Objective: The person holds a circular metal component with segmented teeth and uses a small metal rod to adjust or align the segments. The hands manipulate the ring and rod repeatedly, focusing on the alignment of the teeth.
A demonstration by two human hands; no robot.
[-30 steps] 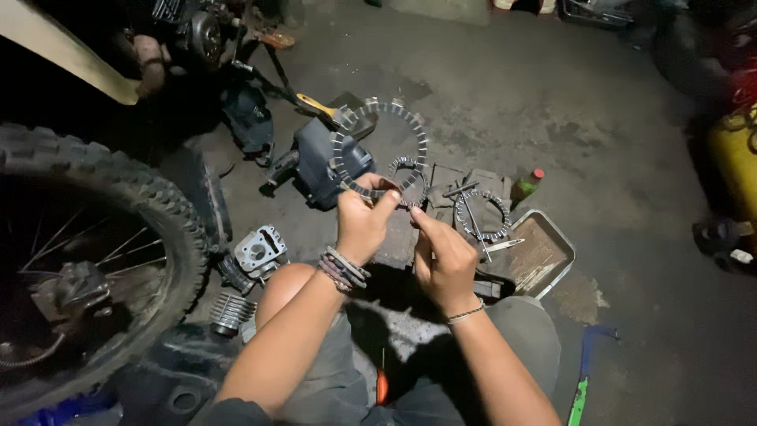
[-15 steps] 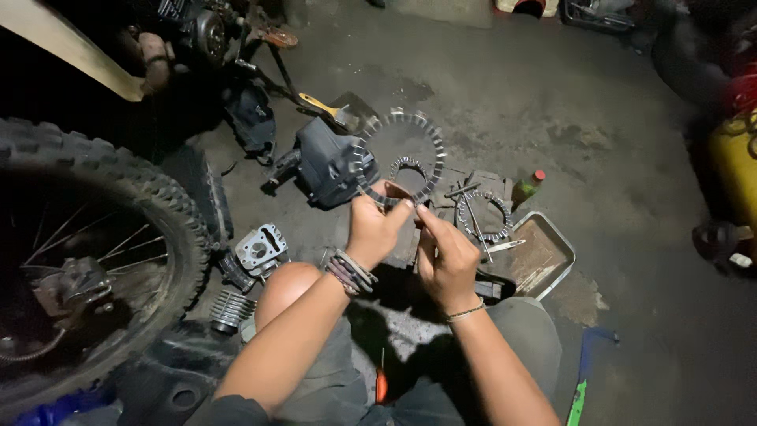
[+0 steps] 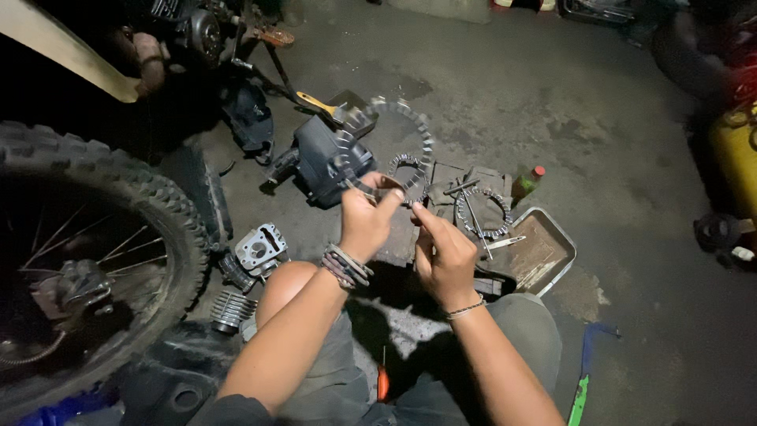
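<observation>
Dimly, left hand (image 3: 364,223) and right hand (image 3: 443,256) fingers pinch the toothed ring (image 3: 384,148), its lower arc hidden.

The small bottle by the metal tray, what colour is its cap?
Red; the bottle itself looks green, seen in the head view.

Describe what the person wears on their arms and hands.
Both forearms are bare, with no gloves and no sleeves showing. The left wrist carries a stack of several dark and pale bands. The right wrist has one thin, light bracelet. The left hand and right hand show no rings that I can make out.
</observation>
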